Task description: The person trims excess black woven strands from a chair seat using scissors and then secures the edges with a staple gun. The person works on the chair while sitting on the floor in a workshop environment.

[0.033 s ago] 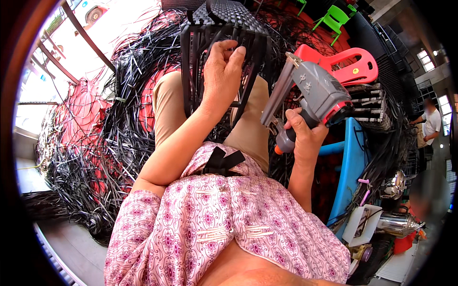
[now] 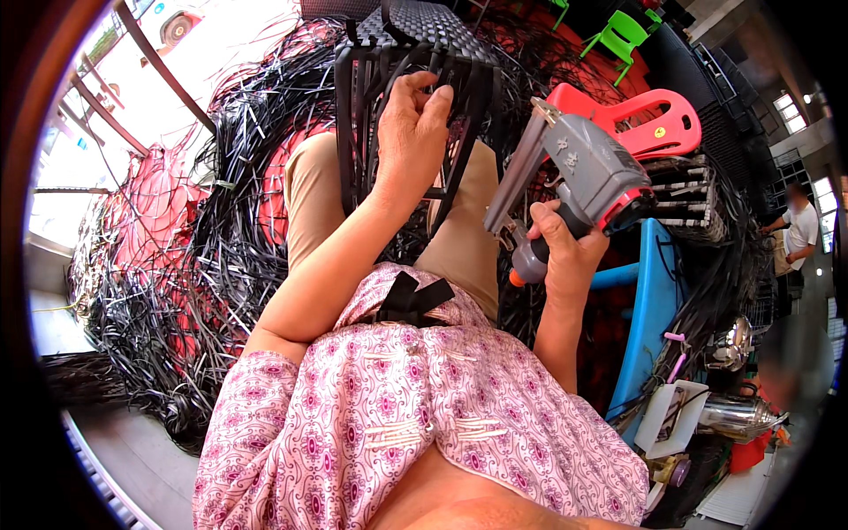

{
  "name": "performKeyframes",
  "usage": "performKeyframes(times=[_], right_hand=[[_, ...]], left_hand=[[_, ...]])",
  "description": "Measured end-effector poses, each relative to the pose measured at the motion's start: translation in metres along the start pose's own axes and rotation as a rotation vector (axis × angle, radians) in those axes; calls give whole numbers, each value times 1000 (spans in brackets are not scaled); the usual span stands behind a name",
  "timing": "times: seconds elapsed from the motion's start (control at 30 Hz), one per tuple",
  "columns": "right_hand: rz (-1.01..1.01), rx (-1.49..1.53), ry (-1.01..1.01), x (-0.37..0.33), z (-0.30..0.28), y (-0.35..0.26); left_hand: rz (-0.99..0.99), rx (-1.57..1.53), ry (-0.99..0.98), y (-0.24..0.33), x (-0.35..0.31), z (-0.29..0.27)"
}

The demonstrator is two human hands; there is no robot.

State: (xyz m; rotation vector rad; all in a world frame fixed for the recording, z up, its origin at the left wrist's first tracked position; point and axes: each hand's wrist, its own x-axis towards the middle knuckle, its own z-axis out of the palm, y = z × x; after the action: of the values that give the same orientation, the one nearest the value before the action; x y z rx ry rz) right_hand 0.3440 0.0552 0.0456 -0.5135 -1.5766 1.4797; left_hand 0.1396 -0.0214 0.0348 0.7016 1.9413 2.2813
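Note:
Between my knees stands a black frame [image 2: 346, 110] with a woven top [image 2: 426, 25] and loose flat strips hanging down its near side. My left hand [image 2: 408, 141] is at these strips, its fingers curled and closed on a black plastic strip [image 2: 435, 60]; the fingertips are partly hidden. To the right, my right hand [image 2: 570, 256] is wrapped round the handle of a grey nail gun [image 2: 590, 157] with a red and black end. The nail gun is held up beside the frame, apart from it, its long metal magazine slanting down toward my lap.
Tangled black strips [image 2: 238, 212] cover the red floor sheet on the left. At right are a red plastic seat part [image 2: 658, 128], a blue plastic piece [image 2: 649, 300], a white tray [image 2: 671, 415] and a metal kettle [image 2: 735, 413]. Farther off, a green chair [image 2: 617, 40] and a person [image 2: 799, 230].

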Motion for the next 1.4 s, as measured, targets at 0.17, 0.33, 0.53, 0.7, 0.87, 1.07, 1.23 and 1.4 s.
performKeyframes(times=[0.17, 0.33, 0.53, 0.7, 0.87, 1.07, 1.23, 1.4], right_hand=[[11, 19, 25, -1, -11, -1], [9, 43, 36, -1, -17, -6], [32, 42, 53, -10, -26, -8], [95, 59, 141, -17, -35, -11], [-102, -174, 19, -20, -57, -10], [-40, -392, 138, -54, -108, -11], [122, -398, 220, -82, -130, 0], [180, -524, 245, -107, -153, 35]], left_hand=[[90, 89, 5, -5, 4, 5], [-53, -60, -122, -14, 11, 14], [-177, -422, -81, 17, -1, -1], [-616, -607, -295, 24, 41, 5], [-670, -579, -270, 32, 64, -12], [-738, -531, -311, 39, 68, 12], [-647, -458, -323, 28, 81, -6], [-683, -428, -351, 14, 92, -14]])
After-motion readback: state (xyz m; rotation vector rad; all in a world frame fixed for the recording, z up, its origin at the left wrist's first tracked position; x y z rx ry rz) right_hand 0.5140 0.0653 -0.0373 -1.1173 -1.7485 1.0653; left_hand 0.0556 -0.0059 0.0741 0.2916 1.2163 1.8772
